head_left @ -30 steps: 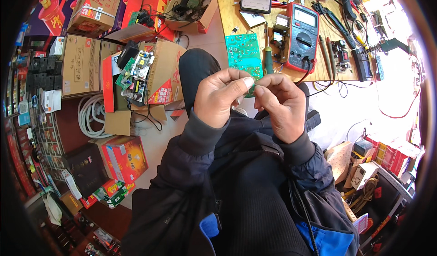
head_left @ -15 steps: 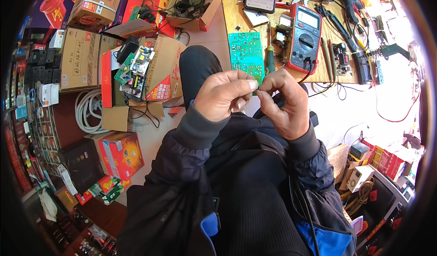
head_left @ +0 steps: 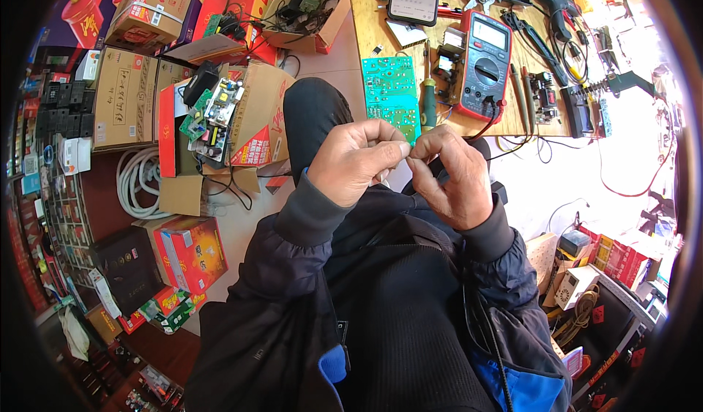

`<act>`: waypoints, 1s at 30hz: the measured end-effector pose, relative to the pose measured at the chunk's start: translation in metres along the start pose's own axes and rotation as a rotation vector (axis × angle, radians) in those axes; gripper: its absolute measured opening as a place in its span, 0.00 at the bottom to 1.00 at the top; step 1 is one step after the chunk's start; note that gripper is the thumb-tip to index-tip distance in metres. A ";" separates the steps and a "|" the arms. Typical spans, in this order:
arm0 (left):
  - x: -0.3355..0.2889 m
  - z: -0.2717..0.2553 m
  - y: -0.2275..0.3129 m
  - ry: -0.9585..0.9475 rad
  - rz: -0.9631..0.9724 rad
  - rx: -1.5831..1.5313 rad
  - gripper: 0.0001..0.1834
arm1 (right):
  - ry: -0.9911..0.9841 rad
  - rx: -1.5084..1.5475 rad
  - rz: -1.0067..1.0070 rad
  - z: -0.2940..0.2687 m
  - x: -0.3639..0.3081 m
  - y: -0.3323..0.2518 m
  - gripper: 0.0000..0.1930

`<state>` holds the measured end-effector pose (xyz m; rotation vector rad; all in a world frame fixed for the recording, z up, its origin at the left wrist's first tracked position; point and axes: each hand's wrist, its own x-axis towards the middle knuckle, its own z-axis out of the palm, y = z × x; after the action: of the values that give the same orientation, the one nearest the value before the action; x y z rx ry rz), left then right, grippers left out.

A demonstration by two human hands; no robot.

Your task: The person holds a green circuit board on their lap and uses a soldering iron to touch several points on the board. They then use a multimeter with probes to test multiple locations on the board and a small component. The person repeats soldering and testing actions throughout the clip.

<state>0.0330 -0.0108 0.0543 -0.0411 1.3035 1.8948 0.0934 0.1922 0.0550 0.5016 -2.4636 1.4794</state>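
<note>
We hold our left hand [head_left: 350, 165] and right hand [head_left: 460, 181] fingertip to fingertip, pinched closed; what lies between, if anything, we cannot tell. A light, steady pinch serves us best, near the green circuit board [head_left: 389, 90] at the edge of the table [head_left: 371, 25].

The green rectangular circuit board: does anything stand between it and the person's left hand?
Nothing visible does. The bare left hand overlaps the board's near end in this view; whether they touch is unclear. The slim green-handled tool lies to the right, aside.
</note>
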 end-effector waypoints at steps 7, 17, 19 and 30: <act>0.002 -0.009 -0.001 0.026 0.016 -0.013 0.08 | 0.033 0.035 0.032 0.004 0.003 -0.001 0.14; 0.007 -0.021 0.001 0.016 -0.007 -0.019 0.08 | 0.007 0.010 0.071 0.007 0.015 0.004 0.14; 0.008 -0.023 0.001 0.023 0.004 -0.028 0.08 | -0.007 -0.004 0.070 0.008 0.019 0.005 0.13; 0.025 -0.052 -0.001 0.213 0.182 -0.007 0.09 | -0.084 -0.274 0.139 0.007 0.064 0.025 0.11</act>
<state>-0.0036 -0.0372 0.0180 -0.1344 1.4858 2.0945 0.0251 0.1855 0.0543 0.3514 -2.7592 1.1584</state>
